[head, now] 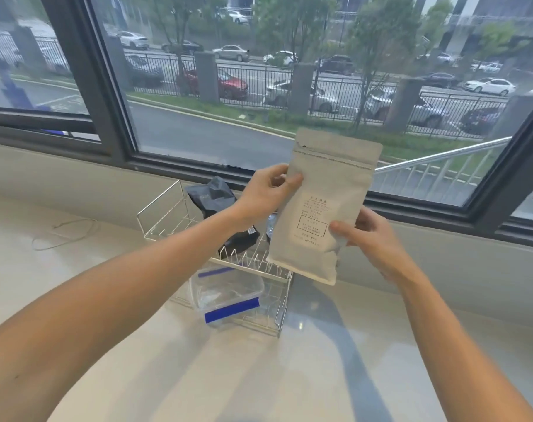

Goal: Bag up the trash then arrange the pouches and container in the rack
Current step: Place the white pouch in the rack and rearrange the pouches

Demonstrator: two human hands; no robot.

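I hold a white zip pouch (pixel 329 190) with a printed label upright in the air above the wire rack (pixel 167 205). My left hand (pixel 268 190) pinches its left edge near the top. My right hand (pixel 365 236) grips its lower right side. A black pouch (pixel 216 202) stands in the rack's back part, leaning on the wires. A clear container with blue clips (pixel 228 293) sits in the rack's front section. Something dark behind the white pouch is mostly hidden.
The rack stands on a pale countertop (pixel 289 376) below a big window with a dark frame (pixel 113 86). A thin loop of string (pixel 67 229) lies on the counter to the left. A low wall ledge runs behind the rack.
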